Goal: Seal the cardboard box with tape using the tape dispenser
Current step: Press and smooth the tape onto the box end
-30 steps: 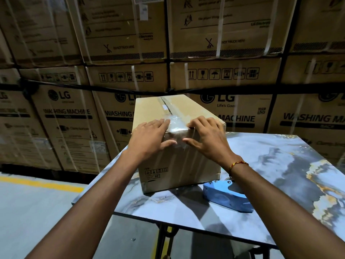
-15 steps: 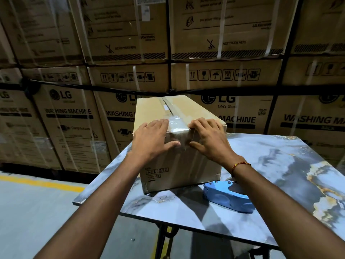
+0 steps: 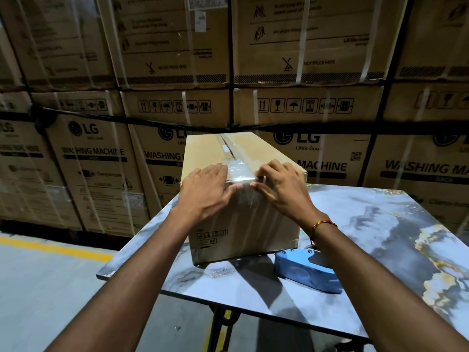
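On marble table (image 3: pixel 380 224), cardboard box (image 3: pixel 203 158), warehouse cartons (image 3: pixel 317 110)

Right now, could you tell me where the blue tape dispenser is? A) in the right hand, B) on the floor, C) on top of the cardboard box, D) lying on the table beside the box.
D: the blue tape dispenser lies on the table next to the cardboard box, while the left hand and right hand both press flat on the box's taped near edge.
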{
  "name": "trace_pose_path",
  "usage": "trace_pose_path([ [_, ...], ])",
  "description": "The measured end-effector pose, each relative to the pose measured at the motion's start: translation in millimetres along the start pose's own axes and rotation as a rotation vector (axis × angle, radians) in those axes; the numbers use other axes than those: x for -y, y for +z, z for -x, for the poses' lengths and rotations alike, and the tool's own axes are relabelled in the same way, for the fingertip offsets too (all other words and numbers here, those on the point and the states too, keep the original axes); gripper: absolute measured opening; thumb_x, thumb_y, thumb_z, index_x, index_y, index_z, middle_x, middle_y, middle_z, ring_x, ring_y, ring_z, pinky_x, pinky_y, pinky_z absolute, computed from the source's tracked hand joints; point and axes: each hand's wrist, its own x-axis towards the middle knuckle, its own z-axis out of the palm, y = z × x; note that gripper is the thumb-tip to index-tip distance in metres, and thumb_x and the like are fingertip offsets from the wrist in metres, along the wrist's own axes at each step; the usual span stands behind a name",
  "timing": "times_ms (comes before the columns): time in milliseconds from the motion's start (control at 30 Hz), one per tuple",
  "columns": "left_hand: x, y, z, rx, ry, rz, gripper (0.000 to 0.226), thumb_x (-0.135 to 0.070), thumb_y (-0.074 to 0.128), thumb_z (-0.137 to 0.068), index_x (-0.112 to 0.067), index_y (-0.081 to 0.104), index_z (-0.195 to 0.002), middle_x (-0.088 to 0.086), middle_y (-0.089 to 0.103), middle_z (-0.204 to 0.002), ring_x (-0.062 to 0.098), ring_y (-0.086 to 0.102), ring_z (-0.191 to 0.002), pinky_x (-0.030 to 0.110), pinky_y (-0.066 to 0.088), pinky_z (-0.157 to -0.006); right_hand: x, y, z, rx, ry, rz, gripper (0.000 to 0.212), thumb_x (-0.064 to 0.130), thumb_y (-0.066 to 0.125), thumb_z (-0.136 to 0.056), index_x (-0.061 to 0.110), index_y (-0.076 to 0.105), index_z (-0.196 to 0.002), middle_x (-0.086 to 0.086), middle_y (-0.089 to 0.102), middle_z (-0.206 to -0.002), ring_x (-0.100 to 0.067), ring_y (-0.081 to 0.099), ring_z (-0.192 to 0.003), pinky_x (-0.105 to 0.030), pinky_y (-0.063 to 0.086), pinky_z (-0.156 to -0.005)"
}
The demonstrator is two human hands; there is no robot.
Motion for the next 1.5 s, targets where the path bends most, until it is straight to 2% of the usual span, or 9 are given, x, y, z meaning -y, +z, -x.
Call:
trace_pose_path([
  [300, 4, 0, 0, 0.054, 0.043, 0.013, 0.064, -0.055, 0.018, -0.100, -0.011, 0.038, -0.142, 0.011, 0.045, -0.150, 0.025, 0.043, -0.136, 0.043, 0.035, -0.111, -5, -2, -1, 0.004, 0.011, -0.075, 0.015, 0.035, 0.057, -0.097, 0.030, 0.065, -0.108, 0.006, 0.060, -0.112, -0.021, 0.049, -0.101, -0.036, 0.030, -0.091],
  [500, 5, 1, 0, 0.040, 0.041, 0.027, 0.062, -0.054, 0.019, -0.097, -0.013, 0.043, -0.137, 0.009, 0.050, -0.145, 0.023, 0.047, -0.132, 0.042, 0.038, -0.109, 1, -2, -3, -0.016, 0.047, -0.070, 0.025, 0.053, 0.051, -0.095, 0.030, 0.062, -0.099, 0.007, 0.058, -0.107, -0.016, 0.047, -0.100, -0.040, 0.033, -0.092],
  [767, 5, -5, 2, 0.060, 0.046, 0.029, 0.072, -0.053, 0.032, -0.083, -0.014, 0.039, -0.142, 0.008, 0.046, -0.150, 0.023, 0.045, -0.134, 0.042, 0.035, -0.112, -3, -4, -2, 0.019, -0.007, -0.017, 0.023, 0.046, 0.059, -0.093, 0.030, 0.063, -0.109, 0.006, 0.058, -0.115, -0.021, 0.048, -0.105, -0.039, 0.030, -0.091],
  [867, 7, -4, 1, 0.068, 0.054, 0.023, 0.079, -0.060, 0.032, -0.080, -0.014, 0.037, -0.144, 0.008, 0.044, -0.151, 0.022, 0.044, -0.135, 0.042, 0.035, -0.112, -5, -6, -2, 0.061, -0.032, 0.008, 0.026, 0.042, 0.061, -0.093, 0.029, 0.061, -0.115, 0.004, 0.056, -0.122, -0.023, 0.048, -0.109, -0.040, 0.030, -0.093],
  [967, 5, 2, -1, 0.045, 0.034, -0.008, 0.088, -0.078, 0.032, -0.083, -0.015, 0.038, -0.144, 0.007, 0.046, -0.150, 0.023, 0.045, -0.135, 0.042, 0.036, -0.110, -8, -5, 0, 0.078, -0.039, 0.022, 0.028, 0.040, 0.062, -0.093, 0.031, 0.058, -0.120, 0.005, 0.054, -0.125, -0.023, 0.046, -0.113, -0.039, 0.029, -0.094],
  [1167, 0, 10, 3, -0.087, 0.006, -0.059, 0.078, -0.075, 0.039, -0.084, -0.019, 0.041, -0.139, 0.003, 0.052, -0.143, 0.022, 0.048, -0.130, 0.040, 0.038, -0.105, -3, 1, 2, 0.015, -0.009, 0.014, 0.035, 0.062, 0.045, -0.094, 0.033, 0.056, -0.108, 0.007, 0.055, -0.117, -0.018, 0.046, -0.109, -0.037, 0.028, -0.090],
  [1367, -8, 23, 20, -0.176, -0.058, -0.115, 0.081, -0.069, 0.058, -0.076, -0.021, 0.041, -0.140, -0.001, 0.050, -0.141, 0.022, 0.047, -0.128, 0.044, 0.032, -0.098, 6, 11, 5, -0.083, 0.000, 0.114, 0.048, 0.071, 0.035, -0.092, 0.029, 0.054, -0.104, 0.003, 0.056, -0.110, -0.023, 0.049, -0.100, -0.042, 0.034, -0.088],
  [1433, -12, 29, 25, -0.197, -0.086, -0.105, 0.082, -0.067, 0.060, -0.075, -0.022, 0.040, -0.141, 0.000, 0.049, -0.142, 0.023, 0.045, -0.130, 0.045, 0.029, -0.102, 4, 13, 8, -0.083, -0.016, 0.141, 0.051, 0.072, 0.035, -0.091, 0.028, 0.053, -0.108, 0.002, 0.056, -0.113, -0.024, 0.050, -0.102, -0.043, 0.035, -0.092],
  [1500, -13, 30, 26, -0.206, -0.102, -0.083, 0.082, -0.066, 0.060, -0.074, -0.023, 0.040, -0.141, 0.000, 0.048, -0.142, 0.023, 0.044, -0.130, 0.045, 0.027, -0.104, -1, 15, 12, -0.069, -0.058, 0.177, 0.055, 0.072, 0.047, -0.086, 0.027, 0.051, -0.117, 0.000, 0.055, -0.122, -0.026, 0.049, -0.109, -0.044, 0.035, -0.098],
])
